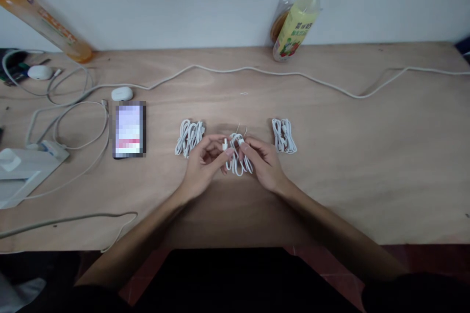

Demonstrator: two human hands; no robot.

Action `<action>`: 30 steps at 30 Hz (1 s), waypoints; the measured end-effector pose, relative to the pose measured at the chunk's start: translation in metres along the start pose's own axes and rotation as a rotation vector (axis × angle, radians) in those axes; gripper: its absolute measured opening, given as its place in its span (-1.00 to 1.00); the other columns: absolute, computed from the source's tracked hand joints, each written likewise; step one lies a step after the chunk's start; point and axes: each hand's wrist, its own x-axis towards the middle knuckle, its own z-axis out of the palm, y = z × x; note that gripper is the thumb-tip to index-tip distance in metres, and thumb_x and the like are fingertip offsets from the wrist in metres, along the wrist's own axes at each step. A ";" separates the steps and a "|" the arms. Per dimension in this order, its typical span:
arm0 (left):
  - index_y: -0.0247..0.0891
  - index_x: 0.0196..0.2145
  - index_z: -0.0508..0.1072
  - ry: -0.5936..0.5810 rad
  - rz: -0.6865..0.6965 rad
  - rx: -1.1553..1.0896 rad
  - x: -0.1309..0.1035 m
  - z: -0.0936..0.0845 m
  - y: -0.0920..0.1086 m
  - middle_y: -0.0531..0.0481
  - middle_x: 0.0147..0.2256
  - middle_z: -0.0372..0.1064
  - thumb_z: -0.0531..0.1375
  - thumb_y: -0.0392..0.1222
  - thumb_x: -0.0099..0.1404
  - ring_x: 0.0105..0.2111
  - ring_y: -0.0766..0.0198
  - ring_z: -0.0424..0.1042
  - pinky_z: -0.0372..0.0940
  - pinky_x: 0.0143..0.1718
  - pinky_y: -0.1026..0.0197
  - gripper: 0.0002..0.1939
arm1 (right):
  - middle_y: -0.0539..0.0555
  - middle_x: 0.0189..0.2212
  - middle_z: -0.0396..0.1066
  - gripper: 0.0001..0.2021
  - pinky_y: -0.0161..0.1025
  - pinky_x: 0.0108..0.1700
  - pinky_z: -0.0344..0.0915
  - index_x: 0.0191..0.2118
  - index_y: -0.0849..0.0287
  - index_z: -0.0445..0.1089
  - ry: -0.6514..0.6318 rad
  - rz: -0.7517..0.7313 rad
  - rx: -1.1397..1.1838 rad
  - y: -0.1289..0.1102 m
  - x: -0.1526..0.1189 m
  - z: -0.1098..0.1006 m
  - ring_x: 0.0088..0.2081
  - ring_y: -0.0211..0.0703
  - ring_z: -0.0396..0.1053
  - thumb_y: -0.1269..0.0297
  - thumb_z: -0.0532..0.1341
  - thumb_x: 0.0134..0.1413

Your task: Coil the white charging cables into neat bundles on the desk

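Note:
Between both hands is a white charging cable (pixel 238 168), looped into a loose coil over the middle of the table. My left hand (pixel 205 161) pinches it near a white plug that points up. On the other side, my right hand (pixel 262 159) grips the coil close to another white connector, thumb pressed on it. Thin ends of what looks like a tie stick up above the coil. One bundle of white cables (pixel 190 137) lies just beyond my left hand, partly hidden by the fingers. A second cable bundle (pixel 284 136) rests right of my right hand.
A phone (pixel 128 129) and a white earbud case (pixel 122 93) lie at left, near tangled cables and a white power strip (pixel 29 173). A long white cord (pixel 253 69) crosses the back. An orange bottle (pixel 47 19) and a yellow bottle (pixel 299 22) stand by the wall.

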 end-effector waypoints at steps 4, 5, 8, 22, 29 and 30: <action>-0.23 0.09 0.58 -0.021 -0.058 -0.046 -0.002 -0.001 -0.001 0.07 -0.37 0.56 0.54 -0.08 0.23 -0.51 0.35 0.45 0.42 -0.53 0.31 -0.49 | -0.07 -0.51 0.34 -0.49 -0.23 -0.47 0.24 -0.46 0.07 0.36 0.022 0.103 0.191 0.000 -0.001 0.002 -0.52 -0.23 0.28 -0.22 0.28 0.38; -0.23 0.15 0.57 -0.027 -0.068 -0.061 -0.002 -0.002 -0.002 0.06 -0.35 0.57 0.52 -0.09 0.25 -0.49 0.35 0.44 0.43 -0.52 0.31 -0.46 | -0.07 -0.51 0.35 -0.48 -0.24 -0.47 0.27 -0.46 0.07 0.34 0.032 0.117 0.232 0.000 -0.001 0.003 -0.52 -0.23 0.29 -0.23 0.28 0.37; -0.21 0.21 0.58 -0.018 -0.087 -0.145 -0.001 -0.002 -0.005 0.00 -0.24 0.61 0.48 -0.11 0.31 -0.36 0.31 0.51 0.45 -0.41 0.30 -0.46 | -0.07 -0.50 0.31 -0.47 -0.27 -0.49 0.34 -0.45 0.06 0.30 0.083 0.147 0.318 0.004 0.001 0.004 -0.51 -0.24 0.28 -0.27 0.29 0.33; -0.19 0.05 0.69 -0.223 -0.291 -0.426 -0.004 0.008 -0.002 -0.17 -0.04 0.62 0.47 0.16 0.30 0.00 -0.01 0.58 0.53 0.09 -0.03 -0.51 | 0.05 -0.21 0.53 -0.61 -0.10 -0.23 0.64 -0.30 0.02 0.40 -0.002 0.373 0.681 0.001 -0.002 0.000 -0.22 -0.06 0.52 -0.15 0.44 0.22; -0.06 0.19 0.61 -0.201 -0.360 -0.481 -0.002 0.004 -0.006 -0.08 -0.08 0.61 0.44 0.06 0.38 -0.22 0.19 0.57 0.58 0.02 -0.02 -0.53 | 0.01 -0.20 0.48 -0.73 -0.08 -0.05 0.62 -0.19 -0.04 0.46 0.092 0.286 0.628 0.008 -0.004 0.000 -0.08 -0.06 0.53 -0.05 0.45 0.24; -0.06 0.20 0.60 -0.191 -0.360 -0.475 -0.001 0.003 -0.006 -0.10 -0.06 0.61 0.42 0.06 0.39 -0.18 0.15 0.60 0.59 0.01 -0.05 -0.53 | 0.01 -0.20 0.47 -0.75 -0.08 -0.04 0.61 -0.20 -0.03 0.46 0.108 0.262 0.604 0.008 -0.004 0.000 -0.07 -0.06 0.52 -0.04 0.43 0.26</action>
